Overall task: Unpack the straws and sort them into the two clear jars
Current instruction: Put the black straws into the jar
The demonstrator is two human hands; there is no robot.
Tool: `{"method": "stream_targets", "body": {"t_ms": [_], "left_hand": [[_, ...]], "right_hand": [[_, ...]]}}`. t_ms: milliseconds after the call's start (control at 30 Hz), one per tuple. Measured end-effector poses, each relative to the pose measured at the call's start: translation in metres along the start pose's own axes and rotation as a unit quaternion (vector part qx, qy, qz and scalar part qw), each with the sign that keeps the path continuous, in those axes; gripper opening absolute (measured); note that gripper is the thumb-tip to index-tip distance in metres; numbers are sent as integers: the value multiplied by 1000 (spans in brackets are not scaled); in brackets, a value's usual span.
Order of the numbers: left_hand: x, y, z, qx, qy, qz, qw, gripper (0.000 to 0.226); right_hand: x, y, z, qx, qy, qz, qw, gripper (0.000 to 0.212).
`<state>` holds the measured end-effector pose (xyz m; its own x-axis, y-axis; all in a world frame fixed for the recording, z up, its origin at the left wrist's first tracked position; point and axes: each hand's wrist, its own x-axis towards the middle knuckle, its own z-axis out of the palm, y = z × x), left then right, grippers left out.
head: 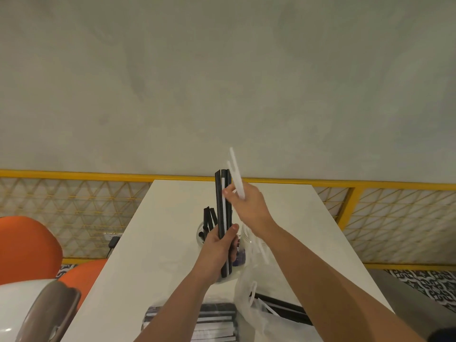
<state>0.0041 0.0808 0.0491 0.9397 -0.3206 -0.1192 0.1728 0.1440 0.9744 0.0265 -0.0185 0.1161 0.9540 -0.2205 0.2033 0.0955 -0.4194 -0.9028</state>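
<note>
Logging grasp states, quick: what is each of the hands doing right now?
Left hand: grips an upright bundle of black straws.
Right hand: holds white straws, fingers curled round them.

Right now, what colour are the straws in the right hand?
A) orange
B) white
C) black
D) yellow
B: the right hand pinches white straws, lifted above the black straws that the left hand grips upright.
</note>
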Motion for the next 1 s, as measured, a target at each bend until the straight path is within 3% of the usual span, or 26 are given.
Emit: {"method": "stream_targets", "body": {"t_ms": [100,300,400,567,767,867,1000], "left_hand": [[0,-2,3,35,11,12,999,18],[0,-6,5,68,9,23,997,15],[0,-2,5,64,-8,29,997,14],[2,-5,6,82,-12,18,996,14],[8,-11,-4,98,22,3,995,15],[11,-13,-10,78,39,-10,996,17],[11,-11,-13,53,28,-9,998,23]], "right_hand": [[-5,5,7,-73,19,-16,997,17],[-8,5,6,-67,-23,15,997,19],[-5,7,4,8,-13,45,999,20],[13,11,-11,113,81,59,988,22],[33,6,-41,281,180,2,943,23],[37,15,-47,242,218,-44,944,23],[31,43,-34,167,166,-47,971,18]]}}
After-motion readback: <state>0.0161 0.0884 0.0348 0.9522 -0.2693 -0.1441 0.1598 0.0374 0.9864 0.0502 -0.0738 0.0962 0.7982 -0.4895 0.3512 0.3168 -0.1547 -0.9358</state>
